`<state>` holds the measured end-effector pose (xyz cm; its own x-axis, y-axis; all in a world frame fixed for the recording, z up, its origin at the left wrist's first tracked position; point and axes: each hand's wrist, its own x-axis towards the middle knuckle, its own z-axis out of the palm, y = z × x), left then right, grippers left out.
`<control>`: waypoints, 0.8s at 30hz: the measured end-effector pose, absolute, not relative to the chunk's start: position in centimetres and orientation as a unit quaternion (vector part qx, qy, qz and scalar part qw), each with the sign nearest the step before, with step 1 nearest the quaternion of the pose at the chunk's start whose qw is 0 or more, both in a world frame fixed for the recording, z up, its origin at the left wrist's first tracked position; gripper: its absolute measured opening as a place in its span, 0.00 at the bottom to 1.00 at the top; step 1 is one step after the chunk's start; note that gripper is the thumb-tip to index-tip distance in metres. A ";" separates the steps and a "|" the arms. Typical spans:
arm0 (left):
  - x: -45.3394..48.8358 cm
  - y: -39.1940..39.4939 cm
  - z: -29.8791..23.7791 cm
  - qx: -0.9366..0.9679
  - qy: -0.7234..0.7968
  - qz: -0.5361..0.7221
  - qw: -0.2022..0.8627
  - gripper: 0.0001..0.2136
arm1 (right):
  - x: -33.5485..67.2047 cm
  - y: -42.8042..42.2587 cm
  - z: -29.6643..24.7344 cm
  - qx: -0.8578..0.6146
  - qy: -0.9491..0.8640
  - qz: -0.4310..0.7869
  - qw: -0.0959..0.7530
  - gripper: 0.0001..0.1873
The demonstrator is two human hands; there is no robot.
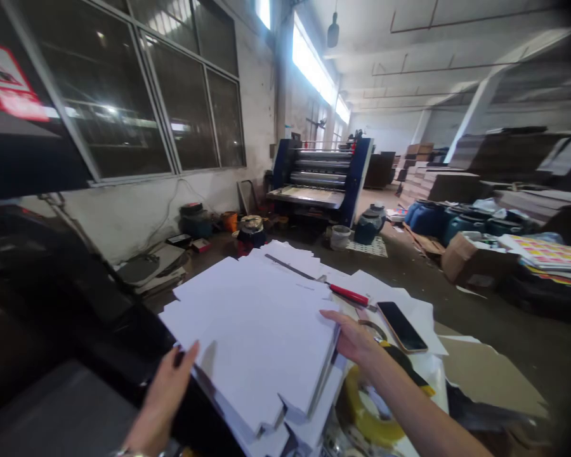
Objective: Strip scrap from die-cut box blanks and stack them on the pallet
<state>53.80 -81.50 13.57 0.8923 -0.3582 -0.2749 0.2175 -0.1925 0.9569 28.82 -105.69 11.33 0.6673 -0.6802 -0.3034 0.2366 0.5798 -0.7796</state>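
A stack of white die-cut sheets (257, 317) with notched edges lies in front of me, its layers slightly out of line. My right hand (352, 336) grips the stack's right edge, one digit on top and the others at the side, partly hidden. Along the left edge is my left hand (166, 387), thumb and finger apart; one fingertip casts a shadow on the top sheet. Whether it touches the paper I cannot tell. Beyond the right hand lie a long thin blade-like tool with a red handle (347, 294) and a dark-screened phone (402, 325).
A roll of yellowish tape (371, 412) sits below my right forearm. Dark machinery (66, 304) stands close on the left. Ahead is a blue roller machine (321, 178), with a bucket (339, 237) before it. Barrels (428, 217) and a cardboard box (476, 263) stand at right.
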 end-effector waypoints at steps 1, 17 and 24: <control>52.1 -82.2 13.0 0.708 -0.064 -0.231 0.664 0.23 | 28.7 -105.6 11.6 -0.389 0.301 -0.278 0.825 0.14; 48.2 -83.8 10.5 0.619 0.069 -0.215 0.752 0.22 | 27.1 -103.2 14.3 -0.604 0.297 -0.271 0.688 0.20; 47.9 -83.2 10.2 0.612 0.039 -0.229 0.756 0.22 | 26.8 -104.1 14.0 -0.648 0.284 -0.247 0.662 0.24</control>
<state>47.91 -83.24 10.18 0.8921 -0.2981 -0.3395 0.3938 0.1449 0.9077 26.83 -104.10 13.98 0.7173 -0.6946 -0.0558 -0.0403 0.0386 -0.9984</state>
